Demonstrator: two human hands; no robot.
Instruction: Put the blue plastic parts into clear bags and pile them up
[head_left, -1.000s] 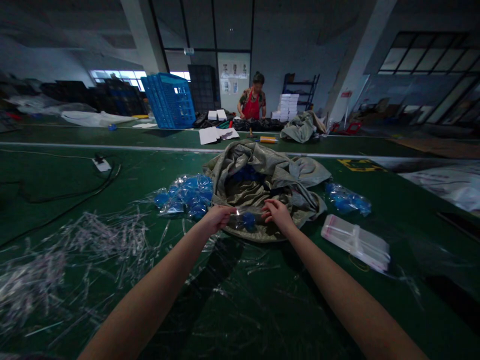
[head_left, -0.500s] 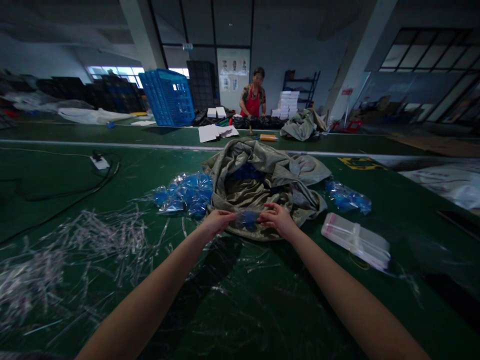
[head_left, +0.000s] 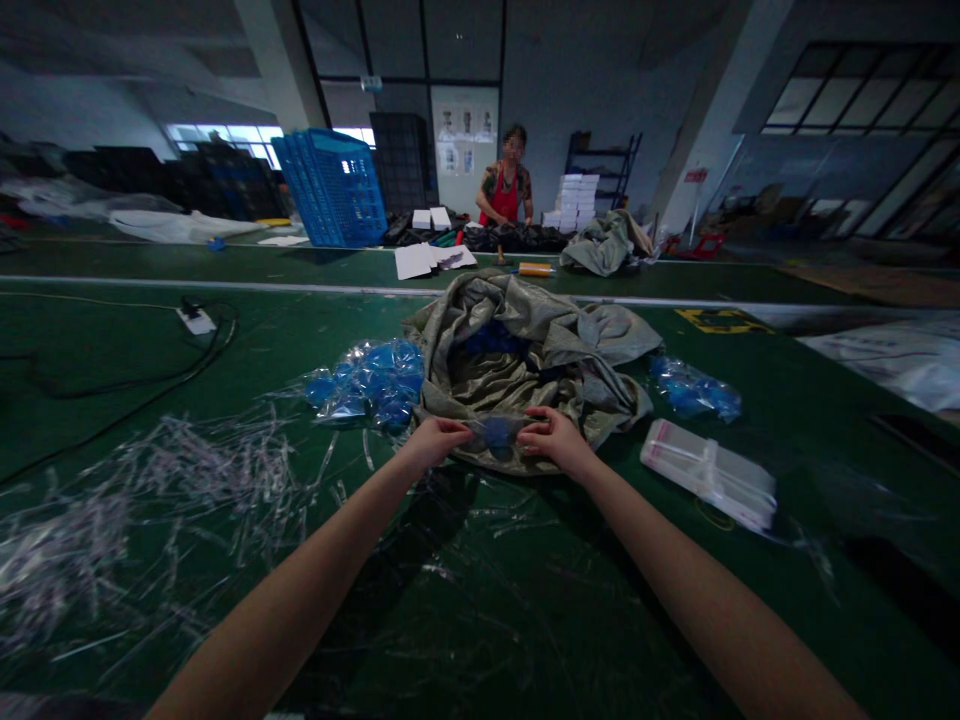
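Between my hands a small clear plastic bag [head_left: 496, 432] with a blue piece inside is stretched level at the front rim of a grey-green woven sack [head_left: 480, 375]. My left hand [head_left: 439, 440] pinches the bag's left end. Its right end is between the closed fingers of my right hand [head_left: 551, 438]. Dark blue pieces [head_left: 491, 338] show inside the sack's open mouth. Left of the sack lies a heap of bagged blue pieces [head_left: 375, 380]; a smaller group of bagged pieces [head_left: 694, 388] is on its right.
Stripped clear plastic strips [head_left: 217, 470] cover the left of the green table [head_left: 480, 600]. A banded stack of clear bags [head_left: 709, 475] lies to the right. A power strip [head_left: 196, 320] with cables is at far left. Across the table stand a blue crate [head_left: 330, 190] and a person in a red apron [head_left: 502, 190].
Both hands keep hold of the bag in nearly the same place. The whole view has shifted slightly. The person across the table has barely moved.
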